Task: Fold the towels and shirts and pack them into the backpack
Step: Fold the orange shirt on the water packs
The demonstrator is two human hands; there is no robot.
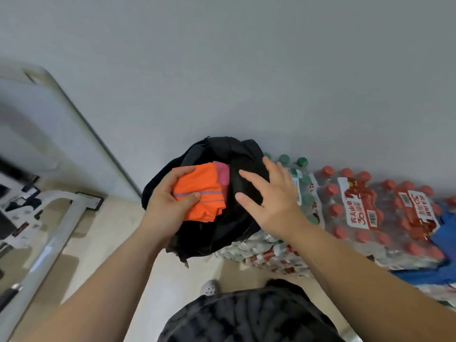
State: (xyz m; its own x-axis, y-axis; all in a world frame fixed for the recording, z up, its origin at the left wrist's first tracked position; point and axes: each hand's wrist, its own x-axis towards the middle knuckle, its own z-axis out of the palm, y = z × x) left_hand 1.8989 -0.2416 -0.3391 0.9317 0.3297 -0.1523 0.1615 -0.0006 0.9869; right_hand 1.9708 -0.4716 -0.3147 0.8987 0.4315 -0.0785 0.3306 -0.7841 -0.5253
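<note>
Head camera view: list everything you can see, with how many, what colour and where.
backpack: one, black, open, centre of view
orange cloth: one, orange with a grey stripe, folded, at the backpack's opening
pink cloth: one, pink, inside the backpack behind the orange cloth
red-capped bottles: many, clear, wrapped in packs, right of the backpack
green-capped bottles: several, clear, against the backpack's right side
blue sheet: one, blue, far right
white frame: one, white, left
shoe: one, pale grey, bottom centre
left hand: grips the orange cloth
right hand: open, spread over the backpack

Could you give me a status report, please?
Left hand grips folded orange cloth at black backpack mouth. Right hand open above it. Pink cloth inside. Nothing blocking.
</note>
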